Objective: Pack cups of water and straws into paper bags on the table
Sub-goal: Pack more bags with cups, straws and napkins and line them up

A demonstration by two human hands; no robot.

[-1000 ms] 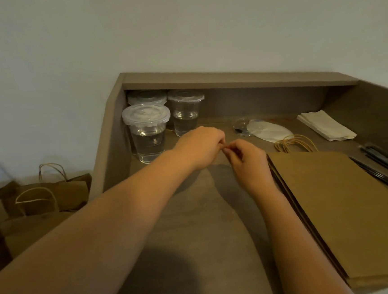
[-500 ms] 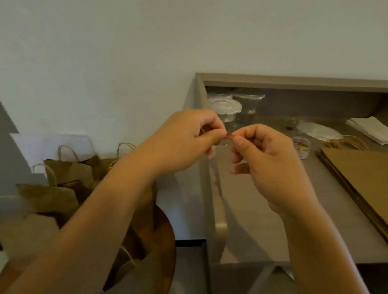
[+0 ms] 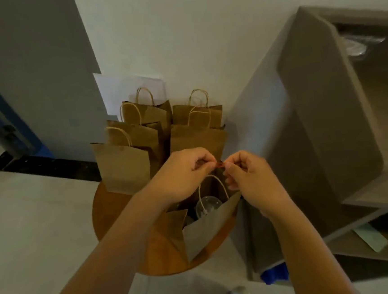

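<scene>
My left hand (image 3: 184,171) and my right hand (image 3: 249,176) pinch a small thin red item (image 3: 220,165) between their fingertips; what it is I cannot tell. They hover above an open brown paper bag (image 3: 207,230) standing on a round wooden table (image 3: 114,207). Inside that bag a clear lidded cup (image 3: 208,206) shows from above. Several other brown paper bags (image 3: 123,167) with twisted handles stand upright at the back of the round table. No straws are visible.
A grey desk with a raised side panel (image 3: 322,121) stands right of the round table; a blurred cup lid (image 3: 355,46) shows on it. White wall behind, a white sheet (image 3: 122,87) against it, tiled floor (image 3: 30,219) on the left.
My view has swung left and down from the desk to the round table. Both hands, still pinching the small item, have moved over the open bag.
</scene>
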